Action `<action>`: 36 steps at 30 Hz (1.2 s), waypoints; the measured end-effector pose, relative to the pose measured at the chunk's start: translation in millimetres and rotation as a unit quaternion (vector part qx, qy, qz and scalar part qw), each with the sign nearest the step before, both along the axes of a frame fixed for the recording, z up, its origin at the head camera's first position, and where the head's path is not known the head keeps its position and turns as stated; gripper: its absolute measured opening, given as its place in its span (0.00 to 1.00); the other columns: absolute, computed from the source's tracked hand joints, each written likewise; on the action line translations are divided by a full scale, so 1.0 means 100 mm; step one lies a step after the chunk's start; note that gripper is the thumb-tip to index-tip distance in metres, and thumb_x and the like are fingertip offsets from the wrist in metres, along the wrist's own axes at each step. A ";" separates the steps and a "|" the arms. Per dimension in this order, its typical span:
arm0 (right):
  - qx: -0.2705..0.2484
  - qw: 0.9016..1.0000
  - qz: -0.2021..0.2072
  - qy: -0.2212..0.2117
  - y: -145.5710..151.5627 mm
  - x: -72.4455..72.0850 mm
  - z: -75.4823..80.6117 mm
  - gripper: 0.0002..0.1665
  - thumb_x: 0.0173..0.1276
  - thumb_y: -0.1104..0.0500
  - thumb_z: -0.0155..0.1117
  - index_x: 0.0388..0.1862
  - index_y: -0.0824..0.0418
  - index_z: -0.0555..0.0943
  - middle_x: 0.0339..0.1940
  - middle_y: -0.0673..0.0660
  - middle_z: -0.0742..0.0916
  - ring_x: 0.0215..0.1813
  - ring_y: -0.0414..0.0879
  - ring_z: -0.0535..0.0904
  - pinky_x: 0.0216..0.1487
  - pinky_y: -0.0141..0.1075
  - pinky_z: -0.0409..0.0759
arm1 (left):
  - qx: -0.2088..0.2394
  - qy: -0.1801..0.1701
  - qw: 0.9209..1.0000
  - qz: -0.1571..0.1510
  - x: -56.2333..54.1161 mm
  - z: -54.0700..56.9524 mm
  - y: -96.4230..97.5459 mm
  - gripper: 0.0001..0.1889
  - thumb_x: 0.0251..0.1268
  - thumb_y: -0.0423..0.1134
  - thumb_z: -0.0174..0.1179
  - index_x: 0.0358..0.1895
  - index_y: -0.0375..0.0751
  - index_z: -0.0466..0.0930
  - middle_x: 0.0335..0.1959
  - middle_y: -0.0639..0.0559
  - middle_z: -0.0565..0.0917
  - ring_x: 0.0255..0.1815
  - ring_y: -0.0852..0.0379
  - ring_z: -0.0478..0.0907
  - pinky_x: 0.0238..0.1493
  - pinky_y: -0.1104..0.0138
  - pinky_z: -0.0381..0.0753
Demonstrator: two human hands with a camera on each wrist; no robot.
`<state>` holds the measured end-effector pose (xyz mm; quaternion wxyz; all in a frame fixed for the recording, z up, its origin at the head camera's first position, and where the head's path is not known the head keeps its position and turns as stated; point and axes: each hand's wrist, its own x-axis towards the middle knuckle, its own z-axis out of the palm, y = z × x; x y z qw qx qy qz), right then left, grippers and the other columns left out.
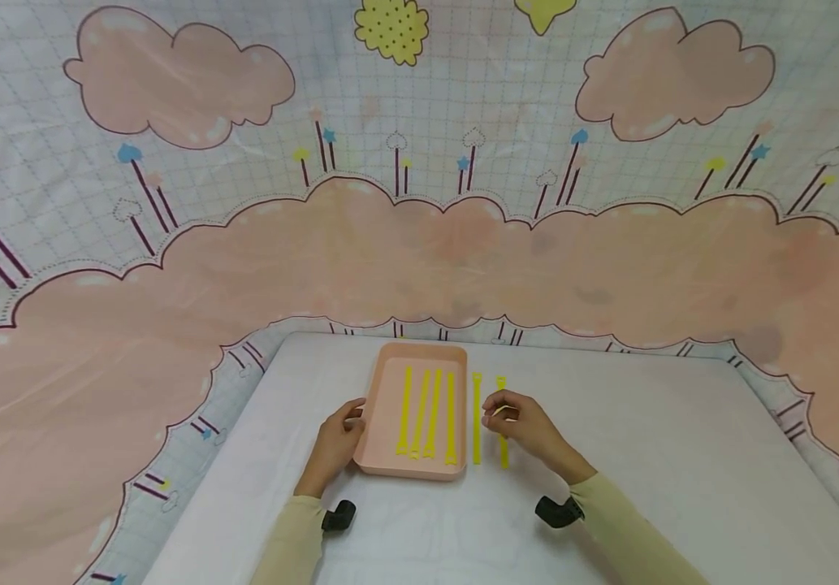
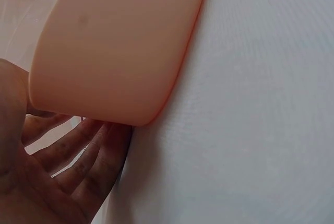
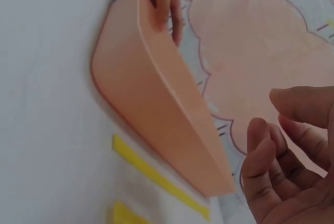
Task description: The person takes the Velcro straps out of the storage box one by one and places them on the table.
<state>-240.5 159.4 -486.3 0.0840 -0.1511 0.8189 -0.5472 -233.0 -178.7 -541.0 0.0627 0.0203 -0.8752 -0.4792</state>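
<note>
Cloud-printed backdrop [image 1: 419, 260] rose behind the white counter [image 1: 624, 439] — I had left hand [image 1: 336, 443] gripping tray [image 1: 388, 398], right hand [image 1: 530, 426] loosely curled near yellow strips [image 1: 477, 422].

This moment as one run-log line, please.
left hand: holds tray at left edge | right hand: empty, above table | in tray: four yellow strips | on table: two yellow strips, right of tray

Head view: even, muted light; faint soft shadow beside the tray [image 1: 384, 406]; backdrop [image 1: 419, 260] beyond it stretched wide-angle toward the edges. Left wrist view: dim, blurred shadow on the tabletop [image 2: 250, 104] beside the tray. Right wrist view: yellow strips [image 3: 159, 176] beside the tray soft.
</note>
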 end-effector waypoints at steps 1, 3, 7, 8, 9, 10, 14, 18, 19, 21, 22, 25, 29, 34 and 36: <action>-0.005 1.000 0.005 0.001 -0.02 0.00 0.02 0.16 0.65 0.60 0.67 0.48 0.68 0.78 0.43 0.60 0.84 0.39 0.43 0.80 0.36 0.38 0.81 | 0.000 0.000 1.000 0.000 0.00 0.01 0.00 0.21 0.70 0.33 0.54 0.66 0.43 0.74 0.55 0.38 0.82 0.54 0.43 0.82 0.53 0.51 0.81; -0.012 1.000 0.011 0.002 -0.05 0.00 0.05 0.15 0.65 0.61 0.67 0.48 0.68 0.78 0.42 0.60 0.84 0.38 0.43 0.81 0.36 0.40 0.82 | 0.003 -0.003 1.000 -0.001 0.01 0.03 0.00 0.22 0.70 0.33 0.54 0.66 0.43 0.74 0.56 0.38 0.82 0.55 0.43 0.81 0.54 0.51 0.81; -0.026 1.000 0.018 0.004 -0.12 0.01 0.08 0.16 0.65 0.61 0.68 0.48 0.68 0.78 0.42 0.60 0.83 0.39 0.49 0.82 0.37 0.43 0.83 | 0.004 -0.009 1.000 -0.003 0.03 0.04 0.01 0.22 0.70 0.33 0.54 0.66 0.42 0.74 0.57 0.37 0.81 0.56 0.42 0.81 0.54 0.51 0.81; -0.028 0.999 0.019 0.007 -0.13 0.01 0.08 0.16 0.65 0.61 0.68 0.48 0.68 0.78 0.42 0.60 0.83 0.40 0.52 0.82 0.36 0.42 0.83 | 0.003 -0.010 1.000 -0.004 0.04 0.04 0.01 0.22 0.70 0.33 0.54 0.66 0.42 0.74 0.57 0.37 0.81 0.56 0.42 0.81 0.54 0.50 0.81; -0.032 0.999 0.021 0.008 -0.14 0.01 0.09 0.15 0.65 0.61 0.68 0.48 0.68 0.78 0.43 0.61 0.83 0.40 0.55 0.82 0.36 0.42 0.83 | 0.002 -0.011 1.000 -0.004 0.04 0.04 0.01 0.22 0.70 0.33 0.54 0.66 0.43 0.73 0.57 0.37 0.81 0.56 0.42 0.81 0.54 0.51 0.81; -0.035 0.999 0.023 0.010 -0.16 0.02 0.09 0.15 0.66 0.62 0.67 0.48 0.68 0.78 0.43 0.61 0.83 0.41 0.56 0.82 0.36 0.41 0.83 | 0.002 -0.011 1.000 -0.004 0.05 0.04 0.01 0.22 0.71 0.33 0.53 0.66 0.43 0.73 0.57 0.37 0.81 0.56 0.42 0.81 0.54 0.51 0.81; -0.043 0.999 0.026 0.013 -0.22 0.04 0.13 0.14 0.66 0.62 0.67 0.48 0.67 0.78 0.46 0.65 0.82 0.41 0.55 0.82 0.36 0.39 0.82 | 0.001 -0.010 1.000 -0.001 0.04 0.03 0.01 0.22 0.71 0.33 0.54 0.66 0.43 0.73 0.57 0.38 0.81 0.56 0.42 0.81 0.54 0.51 0.81; -0.050 0.998 0.027 0.013 -0.30 0.06 0.16 0.15 0.66 0.61 0.67 0.49 0.67 0.78 0.47 0.66 0.82 0.40 0.48 0.81 0.36 0.36 0.81 | -0.003 -0.006 1.000 0.001 0.03 0.03 0.01 0.22 0.71 0.33 0.54 0.67 0.43 0.73 0.56 0.38 0.81 0.55 0.42 0.81 0.54 0.51 0.81; -0.051 0.998 0.027 0.014 -0.32 0.06 0.17 0.16 0.66 0.62 0.67 0.49 0.68 0.78 0.47 0.65 0.82 0.39 0.46 0.81 0.36 0.35 0.81 | -0.004 -0.005 1.000 0.001 0.03 0.03 0.01 0.22 0.71 0.33 0.54 0.67 0.43 0.73 0.56 0.38 0.81 0.55 0.42 0.81 0.54 0.50 0.81; -0.055 0.998 0.030 0.013 -0.35 0.06 0.17 0.16 0.66 0.62 0.67 0.49 0.67 0.78 0.47 0.63 0.82 0.40 0.45 0.81 0.36 0.35 0.81 | -0.004 -0.003 1.000 0.001 0.04 0.03 0.01 0.22 0.71 0.33 0.54 0.66 0.43 0.73 0.56 0.38 0.81 0.55 0.42 0.81 0.54 0.50 0.81; -0.056 0.998 0.032 0.014 -0.38 0.07 0.17 0.16 0.66 0.62 0.67 0.50 0.67 0.77 0.47 0.63 0.82 0.40 0.45 0.81 0.37 0.35 0.81 | -0.003 -0.004 1.000 0.001 0.05 0.03 0.01 0.22 0.71 0.33 0.54 0.66 0.43 0.74 0.56 0.38 0.82 0.55 0.42 0.81 0.54 0.50 0.81; -0.059 0.997 0.037 0.018 -0.45 0.08 0.18 0.14 0.66 0.62 0.67 0.49 0.66 0.78 0.47 0.63 0.82 0.41 0.46 0.81 0.38 0.37 0.82 | -0.002 -0.002 1.000 -0.001 0.06 0.04 0.00 0.22 0.70 0.33 0.54 0.66 0.43 0.74 0.56 0.38 0.82 0.55 0.42 0.81 0.54 0.50 0.81; -0.071 0.996 0.046 0.027 -0.54 0.10 0.18 0.13 0.67 0.61 0.66 0.48 0.66 0.78 0.45 0.64 0.82 0.41 0.55 0.81 0.37 0.39 0.83 | -0.006 -0.002 1.000 -0.002 0.06 0.02 -0.02 0.22 0.70 0.34 0.54 0.66 0.43 0.74 0.56 0.39 0.82 0.54 0.44 0.81 0.53 0.51 0.81; -0.074 0.995 0.053 0.034 -0.67 0.11 0.20 0.12 0.67 0.62 0.66 0.47 0.65 0.79 0.44 0.62 0.82 0.39 0.49 0.81 0.36 0.39 0.82 | -0.005 0.001 1.000 -0.009 0.04 -0.01 -0.07 0.21 0.70 0.33 0.55 0.66 0.43 0.74 0.56 0.38 0.82 0.54 0.44 0.81 0.52 0.52 0.81; -0.068 0.996 0.053 0.034 -0.72 0.10 0.20 0.12 0.67 0.62 0.66 0.47 0.64 0.79 0.44 0.61 0.83 0.39 0.45 0.81 0.37 0.38 0.82 | -0.002 0.004 1.000 -0.012 0.03 -0.01 -0.08 0.21 0.70 0.33 0.55 0.66 0.42 0.74 0.55 0.38 0.82 0.54 0.43 0.82 0.52 0.51 0.81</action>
